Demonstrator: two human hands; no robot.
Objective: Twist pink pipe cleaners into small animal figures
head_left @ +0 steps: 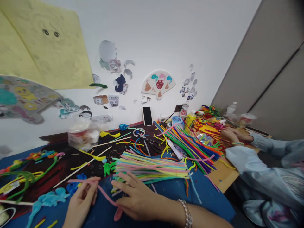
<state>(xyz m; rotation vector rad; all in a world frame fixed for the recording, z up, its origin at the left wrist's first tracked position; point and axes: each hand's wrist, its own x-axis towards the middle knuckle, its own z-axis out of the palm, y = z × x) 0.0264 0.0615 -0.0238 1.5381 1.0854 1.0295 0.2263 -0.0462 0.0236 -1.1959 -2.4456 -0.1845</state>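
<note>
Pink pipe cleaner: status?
Left hand pinching pink pipe cleaner. Right hand open, over the strand. Pastel pipe-cleaner pile beside right hand. Co-worker's hands apart, off right.

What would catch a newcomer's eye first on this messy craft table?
Heaps of rainbow pipe cleaners fill the middle of the table. At the front, a pink pipe cleaner runs between the person's left hand and right hand. Above, a big yellow paper with drawn eyes hangs on the white wall.
</note>
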